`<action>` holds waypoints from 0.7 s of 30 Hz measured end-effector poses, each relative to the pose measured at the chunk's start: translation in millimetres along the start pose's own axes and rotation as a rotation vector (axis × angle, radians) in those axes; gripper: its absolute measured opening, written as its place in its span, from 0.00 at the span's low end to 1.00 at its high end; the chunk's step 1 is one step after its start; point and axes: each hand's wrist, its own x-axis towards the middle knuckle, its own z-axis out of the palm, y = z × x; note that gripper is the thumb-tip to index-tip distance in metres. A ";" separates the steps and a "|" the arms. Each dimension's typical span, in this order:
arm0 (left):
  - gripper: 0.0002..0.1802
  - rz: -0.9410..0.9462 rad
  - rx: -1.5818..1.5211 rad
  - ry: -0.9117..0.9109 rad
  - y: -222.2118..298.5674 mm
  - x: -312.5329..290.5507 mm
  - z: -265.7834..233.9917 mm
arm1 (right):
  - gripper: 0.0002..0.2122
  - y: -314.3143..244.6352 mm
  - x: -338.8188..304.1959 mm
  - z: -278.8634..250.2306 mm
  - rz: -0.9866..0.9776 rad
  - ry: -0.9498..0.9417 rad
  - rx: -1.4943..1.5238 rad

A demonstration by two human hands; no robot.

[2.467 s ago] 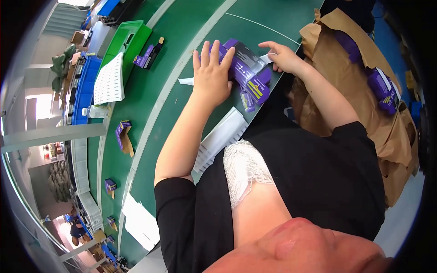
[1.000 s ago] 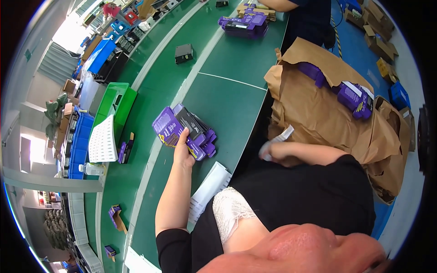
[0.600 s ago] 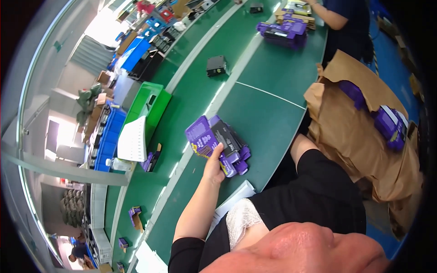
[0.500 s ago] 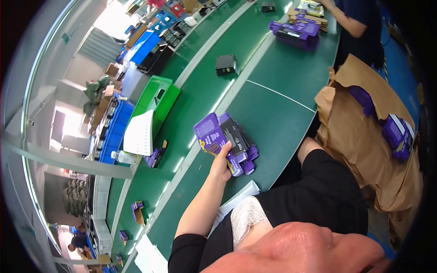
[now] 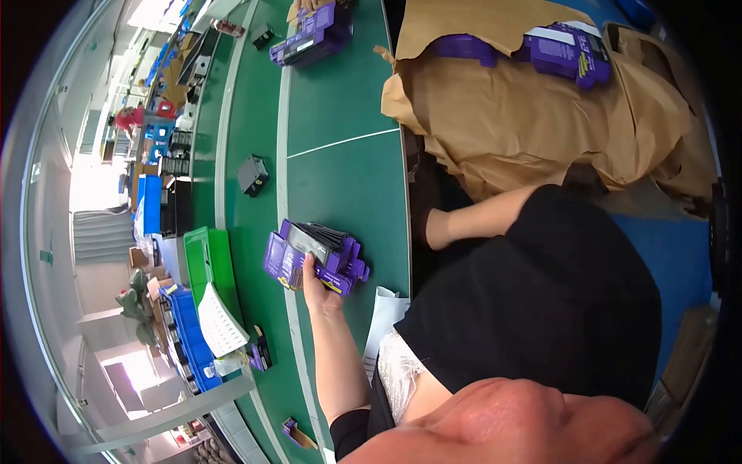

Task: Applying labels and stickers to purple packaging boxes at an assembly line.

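Observation:
My left hand (image 5: 318,290) is closed around a stack of flattened purple cartons (image 5: 286,259) with black panels, thumb on top. The stack is over the green worktable (image 5: 355,193), close to its front edge. Beyond that edge, my right forearm (image 5: 487,220) reaches toward the dark gap beside the table. The right hand (image 5: 437,230) is mostly lost in shadow there, and its fingers are hidden. A large brown paper bag (image 5: 525,131) lies just past the right arm, with purple cartons (image 5: 568,54) at its opening.
A black box-shaped device (image 5: 252,175) sits on the conveyor strip left of the table. Farther left is a green bin (image 5: 220,255) with a white perforated sheet (image 5: 220,321). Another person's hand (image 5: 313,6) is by more purple cartons (image 5: 309,39) at the far end.
My view has swung to the right, so the table and bag appear shifted left and upward. The left hand still grips the carton stack; the right hand stays beyond the table edge.

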 end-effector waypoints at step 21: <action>0.22 0.063 0.071 0.036 -4.5 -44.4 20.2 | 0.05 2.8 -266.2 -241.3 0.587 0.063 -0.276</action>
